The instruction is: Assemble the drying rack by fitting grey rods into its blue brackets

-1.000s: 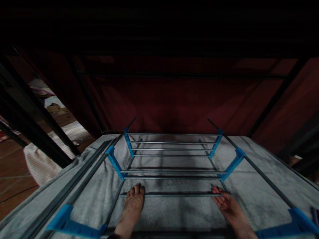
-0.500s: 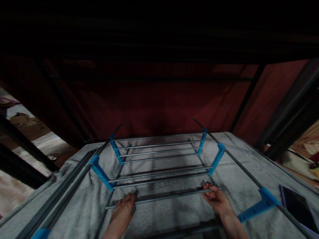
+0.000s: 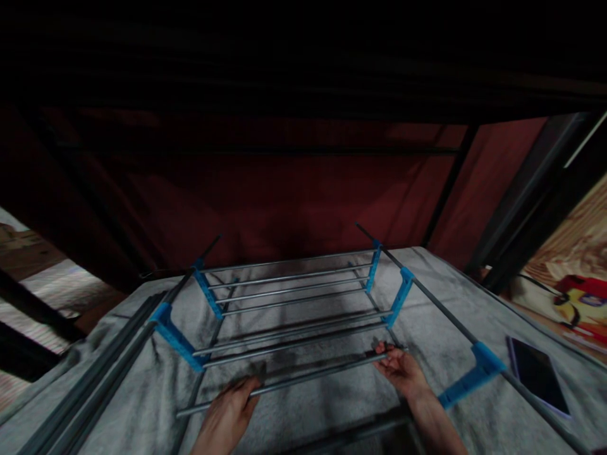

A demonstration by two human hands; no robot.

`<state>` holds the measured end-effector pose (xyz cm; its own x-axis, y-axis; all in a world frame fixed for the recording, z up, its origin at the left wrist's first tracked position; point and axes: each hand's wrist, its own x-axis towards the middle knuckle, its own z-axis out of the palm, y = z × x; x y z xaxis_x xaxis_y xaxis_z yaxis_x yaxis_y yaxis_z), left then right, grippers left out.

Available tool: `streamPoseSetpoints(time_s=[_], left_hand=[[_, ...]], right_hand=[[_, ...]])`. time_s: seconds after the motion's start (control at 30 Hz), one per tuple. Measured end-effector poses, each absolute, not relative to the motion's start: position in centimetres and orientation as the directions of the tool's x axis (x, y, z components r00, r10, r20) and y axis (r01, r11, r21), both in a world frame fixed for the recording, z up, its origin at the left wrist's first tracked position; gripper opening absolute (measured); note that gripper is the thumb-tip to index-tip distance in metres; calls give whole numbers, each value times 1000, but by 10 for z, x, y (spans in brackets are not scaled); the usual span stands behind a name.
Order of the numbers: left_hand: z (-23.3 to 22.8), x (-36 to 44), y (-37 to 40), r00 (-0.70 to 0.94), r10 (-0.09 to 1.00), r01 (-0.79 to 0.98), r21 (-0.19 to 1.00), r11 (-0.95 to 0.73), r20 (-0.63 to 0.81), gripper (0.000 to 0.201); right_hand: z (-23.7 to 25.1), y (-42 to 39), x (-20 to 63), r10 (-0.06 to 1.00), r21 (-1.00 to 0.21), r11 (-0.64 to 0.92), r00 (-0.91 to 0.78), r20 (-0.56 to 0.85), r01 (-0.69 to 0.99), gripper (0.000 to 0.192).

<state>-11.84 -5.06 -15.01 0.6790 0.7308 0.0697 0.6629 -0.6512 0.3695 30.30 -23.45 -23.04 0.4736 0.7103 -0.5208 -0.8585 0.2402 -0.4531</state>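
A loose grey metal tube (image 3: 315, 377) runs crosswise between the two long side poles of a rack with blue plastic connectors (image 3: 177, 341). My left hand (image 3: 228, 411) closes over this tube near its left part, the thumb side toward the middle. My right hand (image 3: 403, 373) pinches the tube near its right end, palm turned partly up. Beyond my hands, several crossbars (image 3: 298, 342) are fitted between the blue connectors. Another blue connector (image 3: 474, 373) sits on the right side pole, close to my right forearm.
The rack rests on a grey blanket (image 3: 142, 385). Several spare tubes (image 3: 95, 379) lie along the left side. A phone (image 3: 538, 376) lies at the right. Dark frame posts (image 3: 448, 183) and a red panel (image 3: 284, 202) stand behind; a dark surface hangs overhead.
The view has shifted slightly to the right. My left hand has closed more around the tube, and the tube's left end now reaches further out past the left side pole.
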Motion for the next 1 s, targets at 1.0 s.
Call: streamPoseSetpoints(time_s=[1.0], left_hand=[[-167,-129,-42,699,605,587,177,-790,381,34]], right_hand=[[-183,-223,290,620,-524,393,639,-455,-755,17]])
